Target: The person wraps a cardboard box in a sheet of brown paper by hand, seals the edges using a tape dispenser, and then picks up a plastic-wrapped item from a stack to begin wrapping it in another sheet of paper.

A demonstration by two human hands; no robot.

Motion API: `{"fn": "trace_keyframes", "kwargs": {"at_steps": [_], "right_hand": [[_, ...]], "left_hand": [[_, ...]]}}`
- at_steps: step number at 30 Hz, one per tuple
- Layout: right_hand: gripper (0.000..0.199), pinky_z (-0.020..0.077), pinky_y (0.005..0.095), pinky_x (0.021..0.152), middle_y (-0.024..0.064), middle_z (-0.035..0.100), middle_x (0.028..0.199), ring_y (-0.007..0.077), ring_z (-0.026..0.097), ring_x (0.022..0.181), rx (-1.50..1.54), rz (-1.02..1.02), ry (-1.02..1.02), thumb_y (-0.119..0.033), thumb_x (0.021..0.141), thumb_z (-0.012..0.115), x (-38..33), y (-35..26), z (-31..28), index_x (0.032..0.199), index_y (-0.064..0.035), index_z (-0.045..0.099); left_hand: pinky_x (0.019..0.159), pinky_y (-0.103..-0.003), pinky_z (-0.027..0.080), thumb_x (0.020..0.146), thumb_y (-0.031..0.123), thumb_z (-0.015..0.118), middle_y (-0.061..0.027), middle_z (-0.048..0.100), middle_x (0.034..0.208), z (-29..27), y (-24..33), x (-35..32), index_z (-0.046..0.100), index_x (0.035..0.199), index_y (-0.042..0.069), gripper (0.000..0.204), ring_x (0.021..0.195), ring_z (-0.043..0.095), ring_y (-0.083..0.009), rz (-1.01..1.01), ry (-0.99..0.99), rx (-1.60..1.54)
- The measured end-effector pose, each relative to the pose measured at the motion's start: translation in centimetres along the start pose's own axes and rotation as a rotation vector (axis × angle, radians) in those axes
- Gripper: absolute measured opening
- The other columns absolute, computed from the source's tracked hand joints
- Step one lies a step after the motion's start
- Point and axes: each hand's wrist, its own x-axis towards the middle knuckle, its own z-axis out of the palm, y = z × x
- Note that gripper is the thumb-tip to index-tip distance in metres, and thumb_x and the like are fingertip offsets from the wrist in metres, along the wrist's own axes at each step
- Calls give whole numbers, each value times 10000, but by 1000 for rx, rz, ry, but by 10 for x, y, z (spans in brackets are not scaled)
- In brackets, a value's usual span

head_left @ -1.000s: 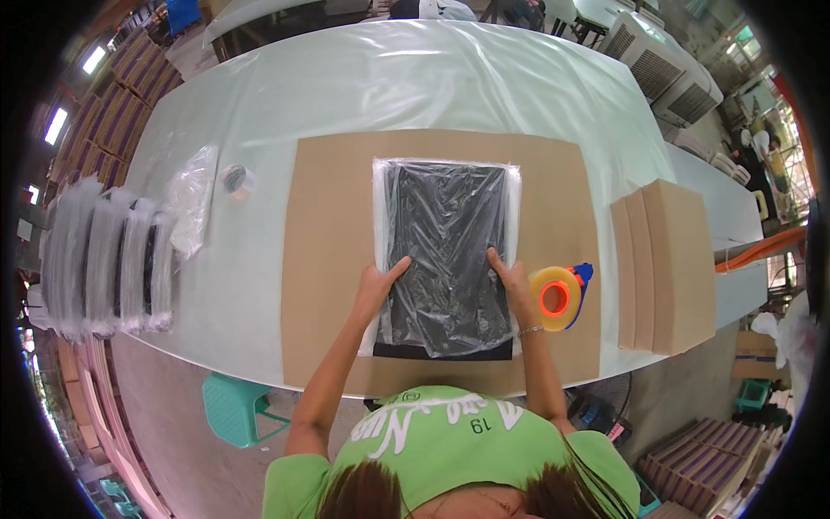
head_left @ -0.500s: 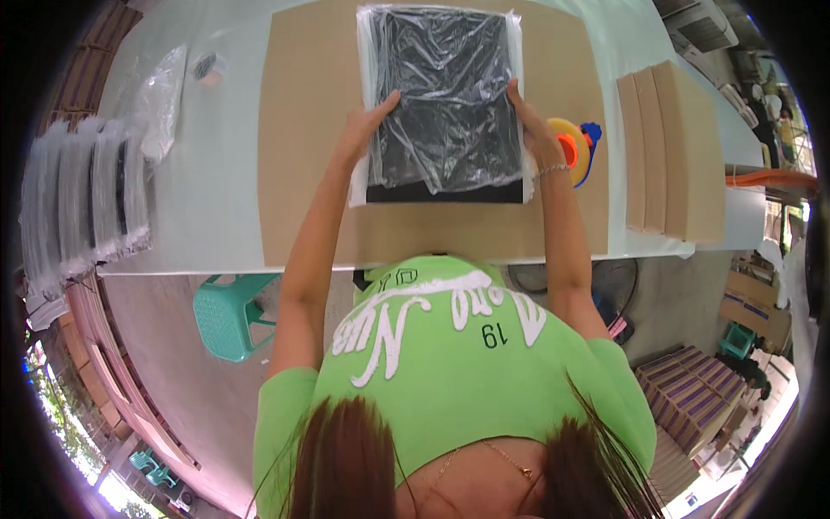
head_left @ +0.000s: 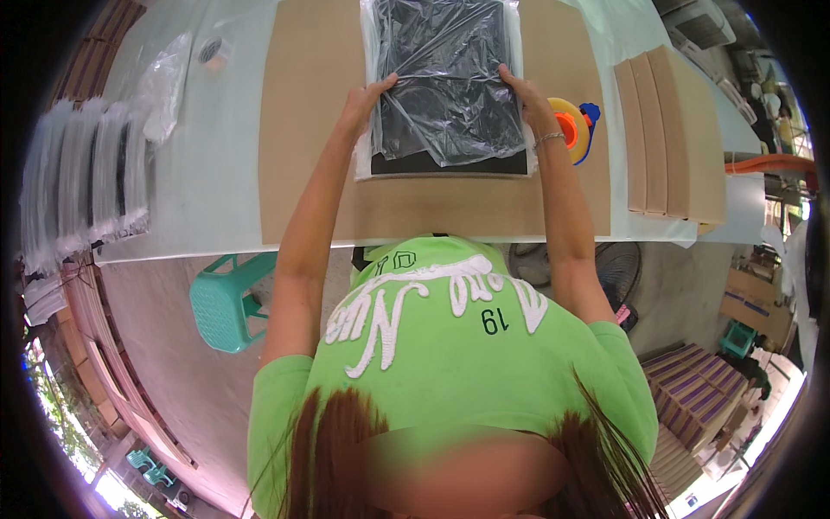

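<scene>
Head view: I see film (head_left: 454, 108) creasing anew, so it isn't flat; left hand (head_left: 363, 100) and right hand (head_left: 529, 100) keep a closed grip on the package (head_left: 450, 164).

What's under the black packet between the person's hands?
Brown cardboard shows past the near edge and both sides of the packet, so it probably continues beneath. The packet covers whatever lies directly under it, including any fingertips of the left hand or right hand.
</scene>
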Motion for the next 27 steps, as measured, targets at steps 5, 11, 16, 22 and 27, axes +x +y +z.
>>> {"fn": "trace_keyframes", "kwargs": {"at_steps": [5, 11, 16, 22, 27], "right_hand": [[777, 443, 320, 945, 207, 584, 1213, 236, 571, 1105, -360, -109, 104, -523, 825, 688, -3, 1, -11, 1251, 104, 518], [699, 365, 340, 1039, 218, 504, 1346, 281, 469, 1267, -510, -487, 178, -445, 875, 649, -113, -26, 24, 1359, 24, 465], [360, 426, 361, 967, 146, 600, 1226, 225, 547, 1149, -472, -580, 687, -201, 915, 605, -206, 31, -35, 1222, -12, 595], [297, 478, 331, 858, 126, 663, 1049, 217, 631, 927, -835, -384, 964, -121, 892, 576, -231, 112, -117, 1170, -35, 636], [313, 491, 322, 823, 154, 674, 937, 256, 651, 869, -707, -464, 566, -34, 834, 546, -200, 112, -58, 1129, 2, 643]], "left_hand": [[935, -353, 447, 800, 480, 709, -198, 575, 1226, 0, 4, -4, 516, 1244, -130, 778, 1101, 571, -260, -6, -5, -15], [1003, -389, 395, 855, 526, 620, -222, 433, 1393, -68, -8, -69, 472, 1359, -2, 746, 1231, 479, -307, 137, 310, 408], [970, -425, 410, 864, 297, 668, -215, 531, 1192, -129, -59, -149, 628, 1204, 95, 397, 1133, 512, -357, 479, 497, 1023], [975, -420, 399, 854, 224, 664, -192, 554, 1164, -121, -88, -194, 628, 1185, 77, 364, 1116, 522, -349, 487, 506, 968], [929, -423, 437, 788, 217, 703, -171, 597, 1097, -74, -86, -177, 613, 1184, 55, 438, 1058, 559, -346, 465, 312, 953]]}}
